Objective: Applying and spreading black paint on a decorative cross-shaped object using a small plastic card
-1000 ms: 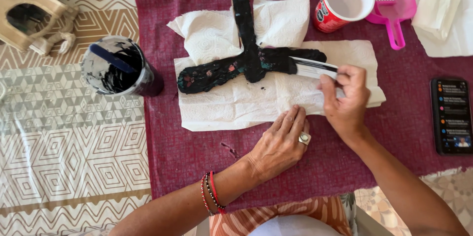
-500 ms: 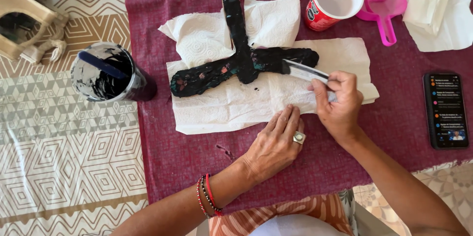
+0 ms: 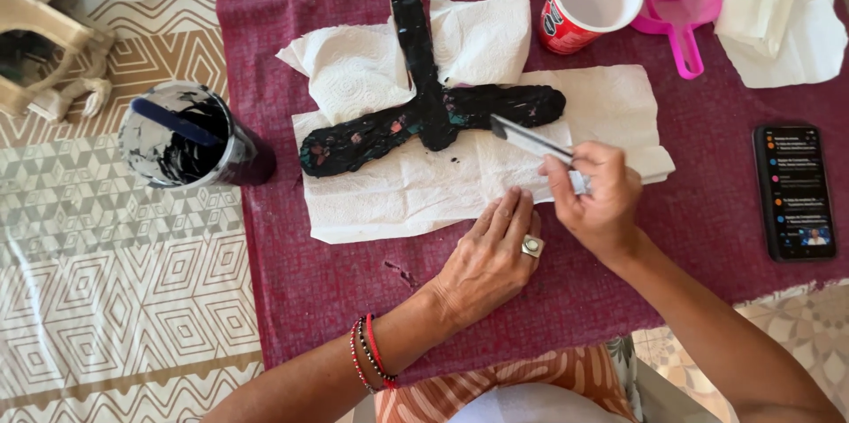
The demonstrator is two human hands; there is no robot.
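Soft white paper towels spread on the dark red worktop. On top, bumpy black cross shape. Just right of cross: right hand pinching thin flat brush. Below cross: left hand flat, holding nothing, touching towel edge.

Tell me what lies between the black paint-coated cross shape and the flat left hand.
In the head view, only white paper towel lies between the black cross shape and the left hand.
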